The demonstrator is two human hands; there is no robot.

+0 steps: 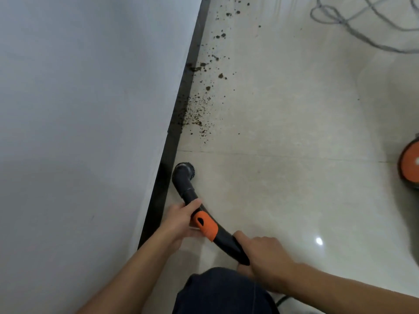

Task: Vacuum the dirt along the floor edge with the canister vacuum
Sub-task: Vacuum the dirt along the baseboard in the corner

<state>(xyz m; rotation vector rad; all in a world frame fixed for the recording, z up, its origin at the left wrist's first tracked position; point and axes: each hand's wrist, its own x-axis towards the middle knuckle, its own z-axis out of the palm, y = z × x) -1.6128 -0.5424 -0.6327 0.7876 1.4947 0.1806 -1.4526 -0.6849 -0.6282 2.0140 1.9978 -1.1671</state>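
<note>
A black curved vacuum wand [223, 240] with an orange slider lies low over the pale tiled floor. Its round brush nozzle [184, 172] touches the floor beside the black skirting [172, 141]. My left hand [179, 217] grips the wand just behind the nozzle joint. My right hand [265, 254] grips the rear of the wand. Brown dirt crumbs [199, 109] are scattered along the floor edge beyond the nozzle, up to the top of the view. The orange and black canister [410, 165] shows partly at the right edge.
A white wall [86, 132] fills the left side. A grey power cord [353, 21] loops on the floor at the top right. My knee in dark trousers [222, 291] is at the bottom centre.
</note>
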